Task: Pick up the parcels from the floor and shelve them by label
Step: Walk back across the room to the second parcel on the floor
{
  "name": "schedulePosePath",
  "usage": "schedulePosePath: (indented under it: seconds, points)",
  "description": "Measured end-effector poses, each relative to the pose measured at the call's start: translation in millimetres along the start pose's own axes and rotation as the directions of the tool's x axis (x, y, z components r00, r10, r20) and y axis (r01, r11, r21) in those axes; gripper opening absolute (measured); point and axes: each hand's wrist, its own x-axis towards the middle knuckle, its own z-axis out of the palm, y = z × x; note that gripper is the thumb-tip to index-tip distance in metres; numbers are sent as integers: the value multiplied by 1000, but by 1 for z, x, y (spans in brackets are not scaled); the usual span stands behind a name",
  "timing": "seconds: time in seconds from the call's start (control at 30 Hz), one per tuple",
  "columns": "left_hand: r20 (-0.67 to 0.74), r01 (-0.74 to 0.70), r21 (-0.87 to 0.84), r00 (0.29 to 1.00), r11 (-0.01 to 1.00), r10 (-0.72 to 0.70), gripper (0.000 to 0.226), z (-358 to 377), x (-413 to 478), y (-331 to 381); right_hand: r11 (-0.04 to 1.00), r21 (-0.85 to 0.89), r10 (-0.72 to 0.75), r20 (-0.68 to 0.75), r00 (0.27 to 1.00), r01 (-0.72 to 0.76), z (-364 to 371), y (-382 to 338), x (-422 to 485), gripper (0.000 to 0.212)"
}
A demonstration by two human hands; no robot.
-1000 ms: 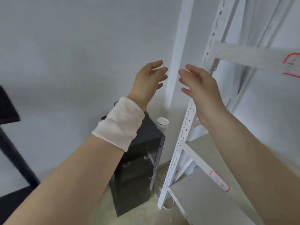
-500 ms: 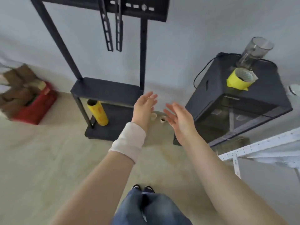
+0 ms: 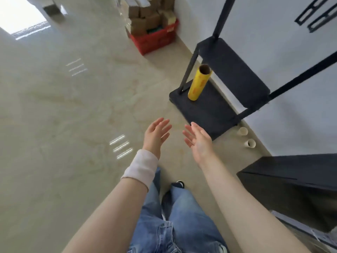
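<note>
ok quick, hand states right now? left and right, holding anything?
Left hand: open, fingers spread, empty, held above the floor.
Right hand: open, palm facing inward, empty, held above the floor.

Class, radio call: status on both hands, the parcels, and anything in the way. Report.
Left hand open, empty. Right hand open, empty. Parcels stacked in red crate by far wall. Bare floor between; black stand off right.

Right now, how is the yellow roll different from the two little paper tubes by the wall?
The yellow roll is tall and bright yellow; the paper tubes are short and pale. The roll stands on the black stand base; the tubes sit on the floor. All are hollow.
</note>
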Motion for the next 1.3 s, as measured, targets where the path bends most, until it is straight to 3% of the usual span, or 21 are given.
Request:
schedulePosePath:
  seconds: [0.2, 0.33, 0.73, 0.9, 1.07, 1.3]
  points:
    - [-177, -125, -230, 981, 965, 84, 37, -79, 36, 65, 984, -174, 79, 223, 972, -40, 133, 6, 25, 30]
    - [-247, -178, -319, 964, 931, 100, 36, -126, 70, 114, 974, -221, 113, 293, 949, -47, 222, 3, 46, 36]
    - [-302, -242, -478, 948, 844, 100, 21, -216, 213, 276, 959, -276, 167, 358, 919, -66, 441, -33, 143, 25]
    - [-376, -289, -527, 923, 799, 86, 28, -237, 291, 355, 956, -291, 157, 396, 905, -39, 530, -81, 214, 23]
    - [-390, -307, -565, 917, 766, 79, 19, -250, 355, 445, 959, -282, 149, 417, 896, -28, 621, -136, 269, 21]
    - [-475, -374, -568, 876, 733, 79, 24, -305, 436, 540, 943, -333, 177, 476, 861, -10, 755, -158, 321, 24]
